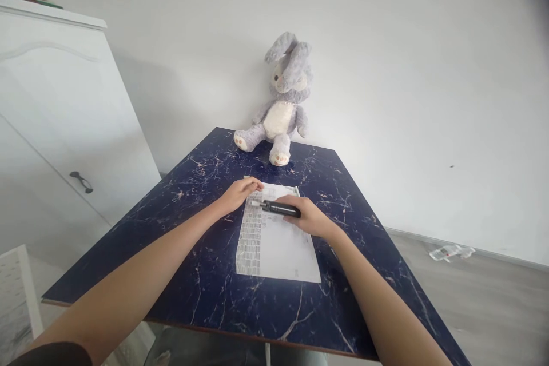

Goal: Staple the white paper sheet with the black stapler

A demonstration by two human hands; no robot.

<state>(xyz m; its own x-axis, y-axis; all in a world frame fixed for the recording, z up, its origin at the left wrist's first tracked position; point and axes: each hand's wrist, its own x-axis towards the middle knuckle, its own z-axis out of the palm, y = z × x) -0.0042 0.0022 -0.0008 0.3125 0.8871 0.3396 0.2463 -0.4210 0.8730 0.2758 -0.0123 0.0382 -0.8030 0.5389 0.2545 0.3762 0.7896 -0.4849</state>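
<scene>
Right hand [305,215] clamped round black tool [281,209], over paper [287,251]; left hand [241,193] on its edge, grip unclear

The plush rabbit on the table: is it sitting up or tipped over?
Sitting up: the plush rabbit has its legs on the table and head above its body.

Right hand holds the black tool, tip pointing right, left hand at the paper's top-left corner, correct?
No, the head view shows the tip pointing left. The right hand holds the black tool, left hand at the top-left corner of the paper.
</scene>
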